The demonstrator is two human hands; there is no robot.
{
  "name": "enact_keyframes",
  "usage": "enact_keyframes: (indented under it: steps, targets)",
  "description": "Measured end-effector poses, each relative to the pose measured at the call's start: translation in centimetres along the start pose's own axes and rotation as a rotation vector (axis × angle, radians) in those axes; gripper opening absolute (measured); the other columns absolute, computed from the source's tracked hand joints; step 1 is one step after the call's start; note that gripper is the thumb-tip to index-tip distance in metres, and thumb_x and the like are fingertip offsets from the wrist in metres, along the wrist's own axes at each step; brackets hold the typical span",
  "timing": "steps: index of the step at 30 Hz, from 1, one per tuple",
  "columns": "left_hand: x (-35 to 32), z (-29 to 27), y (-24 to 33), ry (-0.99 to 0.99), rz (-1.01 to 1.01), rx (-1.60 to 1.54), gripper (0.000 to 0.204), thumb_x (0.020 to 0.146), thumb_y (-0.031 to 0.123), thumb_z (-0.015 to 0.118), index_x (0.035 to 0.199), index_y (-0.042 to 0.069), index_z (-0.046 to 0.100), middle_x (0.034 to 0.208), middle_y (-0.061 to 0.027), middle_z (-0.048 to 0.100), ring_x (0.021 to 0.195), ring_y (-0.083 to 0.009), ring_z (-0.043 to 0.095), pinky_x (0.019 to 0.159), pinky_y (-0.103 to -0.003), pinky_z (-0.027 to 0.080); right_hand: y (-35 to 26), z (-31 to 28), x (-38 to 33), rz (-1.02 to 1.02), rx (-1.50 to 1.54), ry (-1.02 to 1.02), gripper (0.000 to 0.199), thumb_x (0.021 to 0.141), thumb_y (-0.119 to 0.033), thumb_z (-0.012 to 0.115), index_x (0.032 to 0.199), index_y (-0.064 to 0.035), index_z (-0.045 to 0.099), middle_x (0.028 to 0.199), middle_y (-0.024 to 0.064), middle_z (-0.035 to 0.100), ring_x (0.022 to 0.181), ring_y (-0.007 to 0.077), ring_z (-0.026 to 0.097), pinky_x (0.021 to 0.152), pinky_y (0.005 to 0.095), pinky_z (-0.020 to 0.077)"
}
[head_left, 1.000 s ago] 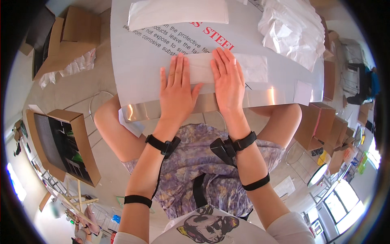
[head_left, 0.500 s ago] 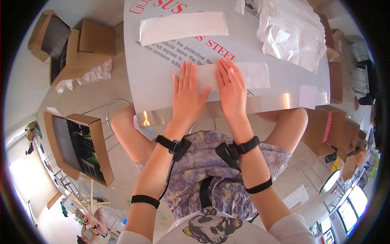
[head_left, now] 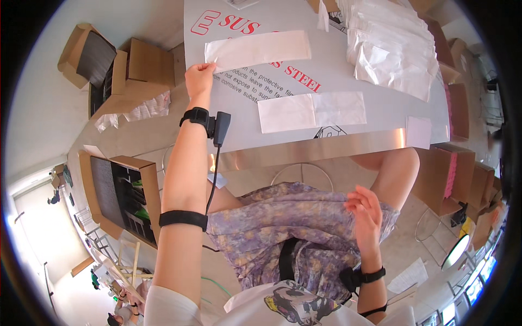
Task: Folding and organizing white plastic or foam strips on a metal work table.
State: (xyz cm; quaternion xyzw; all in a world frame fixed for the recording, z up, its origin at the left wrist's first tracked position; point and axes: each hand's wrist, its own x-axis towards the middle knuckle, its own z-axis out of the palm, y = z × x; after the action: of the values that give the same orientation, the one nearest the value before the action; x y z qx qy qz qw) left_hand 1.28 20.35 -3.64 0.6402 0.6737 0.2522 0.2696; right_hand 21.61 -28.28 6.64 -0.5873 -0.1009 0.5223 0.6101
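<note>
On the film-covered table stands the work: a long white strip [head_left: 261,50], like a thin flat bag or folded sheet, lies toward the far side. My left hand [head_left: 199,77] reaches to its near left corner, fingers closed in a pinch on it. Closer to me a second white strip [head_left: 288,111] lies flat, with a crease across its middle; neither hand touches it. My right hand [head_left: 364,214] is drawn back over my lap, off the table, holding nothing, its fingers loosely bent and apart.
A thick stack of white sheets or bags [head_left: 389,49] sits at the table's far right. A small pale card [head_left: 418,132] rests at the metal front edge [head_left: 315,148]. Opened cardboard boxes [head_left: 147,70] stand left, and more boxes [head_left: 440,179] right.
Both hands have left the near strip. My left hand has moved far left to the other strip's corner and pinched it; my right hand has pulled back toward my lap.
</note>
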Motion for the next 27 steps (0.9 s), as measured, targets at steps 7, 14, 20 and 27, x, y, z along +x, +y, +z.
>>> enact_keyframes:
  steps: [7, 14, 20, 27]
  targets:
    - [0.2, 0.6, -0.5, -0.010, 0.054, 0.065, 0.027, 0.078, 0.033, 0.075, 0.086, 0.006, 0.074, 0.085, -0.0110, 0.073, 0.081, -0.0263, 0.070, 0.072, -0.038, 0.053, 1.5, -0.5, -3.6, -0.077, 0.133, 0.171, 0.046, 0.094, -0.022, 0.061, 0.132, 0.0020, 0.050, 0.116, 0.0116, 0.062, 0.098, 0.0186, 0.061, 0.086, 0.0313, 0.0452]
    - [0.5, -0.4, 0.4, -0.024, 0.116, -0.082, 0.025, 0.080, 0.026, 0.072, 0.084, 0.001, 0.072, 0.079, -0.0106, 0.071, 0.078, -0.0240, 0.070, 0.069, -0.036, 0.052, 1.4, 0.2, -5.3, -0.151, 0.099, 0.165, 0.045, 0.094, -0.022, 0.060, 0.131, 0.0016, 0.051, 0.114, 0.0110, 0.063, 0.097, 0.0181, 0.060, 0.086, 0.0316, 0.0449]
    - [-1.4, -1.6, 2.5, -0.021, 0.034, -0.494, 0.022, 0.078, 0.018, 0.073, 0.084, -0.003, 0.069, 0.077, -0.0089, 0.070, 0.077, -0.0193, 0.068, 0.069, -0.033, 0.052, 1.2, 1.1, -6.1, -0.169, 0.073, 0.215, 0.042, 0.093, -0.017, 0.059, 0.129, 0.0028, 0.052, 0.112, 0.0115, 0.063, 0.096, 0.0181, 0.060, 0.085, 0.0311, 0.0453]
    - [-1.6, -1.2, -2.5, 0.009, 0.324, -0.151, 0.022, 0.083, 0.020, 0.070, 0.092, 0.000, 0.070, 0.093, -0.0121, 0.072, 0.087, -0.0211, 0.069, 0.080, -0.033, 0.053, 1.7, 3.2, -6.7, -0.132, 0.028, 0.120, 0.039, 0.093, -0.012, 0.057, 0.129, 0.0031, 0.052, 0.112, 0.0126, 0.064, 0.095, 0.0179, 0.061, 0.084, 0.0310, 0.0453]
